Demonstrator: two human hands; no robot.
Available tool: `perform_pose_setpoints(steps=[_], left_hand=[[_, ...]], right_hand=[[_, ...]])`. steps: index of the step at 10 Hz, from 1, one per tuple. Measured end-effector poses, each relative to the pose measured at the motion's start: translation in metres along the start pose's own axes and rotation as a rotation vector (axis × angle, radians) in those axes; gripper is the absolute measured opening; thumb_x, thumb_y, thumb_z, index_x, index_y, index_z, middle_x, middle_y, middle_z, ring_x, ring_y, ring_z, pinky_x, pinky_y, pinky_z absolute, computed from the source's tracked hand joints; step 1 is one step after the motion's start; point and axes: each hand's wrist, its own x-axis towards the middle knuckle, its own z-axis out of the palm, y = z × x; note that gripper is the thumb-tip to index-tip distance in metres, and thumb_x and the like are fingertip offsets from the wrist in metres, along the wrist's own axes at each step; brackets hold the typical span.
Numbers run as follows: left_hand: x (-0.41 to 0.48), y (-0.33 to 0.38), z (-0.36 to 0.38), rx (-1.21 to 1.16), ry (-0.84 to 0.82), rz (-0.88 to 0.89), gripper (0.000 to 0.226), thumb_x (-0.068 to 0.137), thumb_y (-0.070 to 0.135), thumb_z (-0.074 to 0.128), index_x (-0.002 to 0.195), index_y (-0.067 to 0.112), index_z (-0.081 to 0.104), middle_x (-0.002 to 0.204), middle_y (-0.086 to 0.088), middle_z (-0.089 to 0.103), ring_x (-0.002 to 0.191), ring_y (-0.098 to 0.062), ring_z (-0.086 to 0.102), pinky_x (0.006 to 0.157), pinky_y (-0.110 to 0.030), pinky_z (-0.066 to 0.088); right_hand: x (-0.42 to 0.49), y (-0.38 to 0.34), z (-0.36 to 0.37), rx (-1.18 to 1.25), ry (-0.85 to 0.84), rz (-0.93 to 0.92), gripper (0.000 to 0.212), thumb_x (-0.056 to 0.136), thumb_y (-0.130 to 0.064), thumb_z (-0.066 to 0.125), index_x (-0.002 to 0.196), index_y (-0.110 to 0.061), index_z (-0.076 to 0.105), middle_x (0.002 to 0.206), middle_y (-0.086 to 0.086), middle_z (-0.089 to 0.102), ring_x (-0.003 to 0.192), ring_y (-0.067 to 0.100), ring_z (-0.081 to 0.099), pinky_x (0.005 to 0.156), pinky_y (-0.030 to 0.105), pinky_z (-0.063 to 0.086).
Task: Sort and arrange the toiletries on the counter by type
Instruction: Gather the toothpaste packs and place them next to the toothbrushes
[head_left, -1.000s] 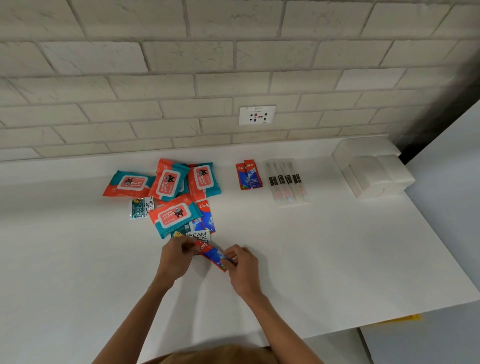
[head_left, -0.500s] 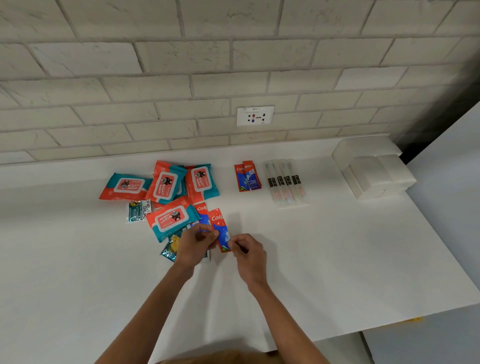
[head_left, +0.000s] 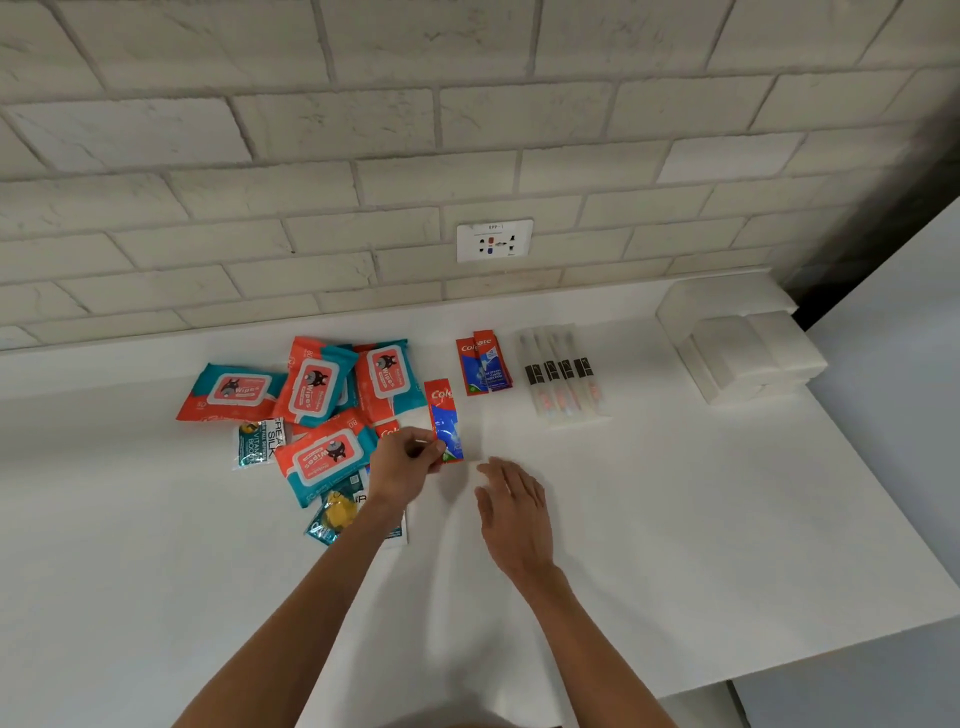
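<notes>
two bare hands reach over the white counter (head_left: 675, 545). nearest, the right hand (head_left: 511, 512) hovers flat with fingers spread loosely, holding nothing. just left of it, the left hand (head_left: 402, 465) pinches the lower end of one red-and-blue toothpaste sachet (head_left: 444, 418) between thumb and fingertips, the sachet standing lengthwise away from the person. beside the left wrist lie two small teal shampoo sachets (head_left: 337, 514), one near and one further left. beyond them sit four orange-and-teal wipes packs (head_left: 319, 382) in an overlapping heap. further back, two matching toothpaste sachets (head_left: 483, 366) lie side by side, and four clear-wrapped toothbrushes (head_left: 561, 382) form a row to their right. at the far right rests a stack of white blocks (head_left: 737, 345).
</notes>
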Motion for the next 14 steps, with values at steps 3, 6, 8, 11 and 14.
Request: perform_pose_setpoints(steps=[3, 6, 8, 11, 14], left_hand=[[0.083, 0.036, 0.026, -0.004, 0.014, -0.05, 0.016, 0.093, 0.005, 0.073, 0.109, 0.005, 0.072, 0.098, -0.011, 0.076, 0.08, -0.02, 0.077, 0.071, -0.026, 0.063], [0.142, 0.035, 0.056, 0.081, 0.01, -0.126, 0.003, 0.093, 0.005, 0.072, 0.092, 0.006, 0.069, 0.103, -0.016, 0.073, 0.096, -0.026, 0.073, 0.085, -0.045, 0.063], [0.166, 0.03, 0.07, 0.175, 0.032, -0.14, 0.006, 0.09, 0.006, 0.074, 0.091, 0.001, 0.072, 0.096, -0.014, 0.073, 0.091, -0.024, 0.072, 0.084, -0.046, 0.063], [0.191, 0.021, 0.082, 0.272, 0.042, -0.174, 0.018, 0.085, 0.015, 0.08, 0.095, 0.008, 0.067, 0.095, -0.01, 0.07, 0.085, -0.021, 0.072, 0.073, -0.044, 0.065], [0.179, 0.028, 0.09, 0.412, 0.09, -0.119, 0.02, 0.091, 0.023, 0.076, 0.099, 0.009, 0.064, 0.094, -0.009, 0.066, 0.085, -0.022, 0.066, 0.065, -0.03, 0.058]], right_hand=[[-0.005, 0.014, -0.006, -0.193, -0.164, -0.061, 0.056, 0.115, -0.041, 0.024, 0.169, -0.027, 0.026, 0.179, -0.006, 0.015, 0.166, 0.018, 0.004, 0.134, 0.049, 0.015], [-0.006, 0.013, -0.008, -0.16, -0.167, -0.045, 0.054, 0.115, -0.042, 0.024, 0.168, -0.031, 0.027, 0.178, -0.008, 0.017, 0.166, 0.015, 0.002, 0.134, 0.049, 0.016], [-0.005, 0.013, -0.01, -0.143, -0.144, -0.054, 0.053, 0.114, -0.038, 0.029, 0.167, -0.031, 0.029, 0.177, -0.009, 0.021, 0.166, 0.015, 0.005, 0.133, 0.049, 0.017], [-0.004, 0.014, -0.01, -0.143, -0.156, -0.041, 0.054, 0.115, -0.041, 0.027, 0.168, -0.032, 0.027, 0.178, -0.01, 0.019, 0.166, 0.014, 0.002, 0.134, 0.048, 0.015], [-0.004, 0.013, -0.011, -0.144, -0.149, -0.044, 0.053, 0.115, -0.04, 0.028, 0.167, -0.032, 0.028, 0.177, -0.009, 0.021, 0.166, 0.015, 0.004, 0.134, 0.048, 0.016]])
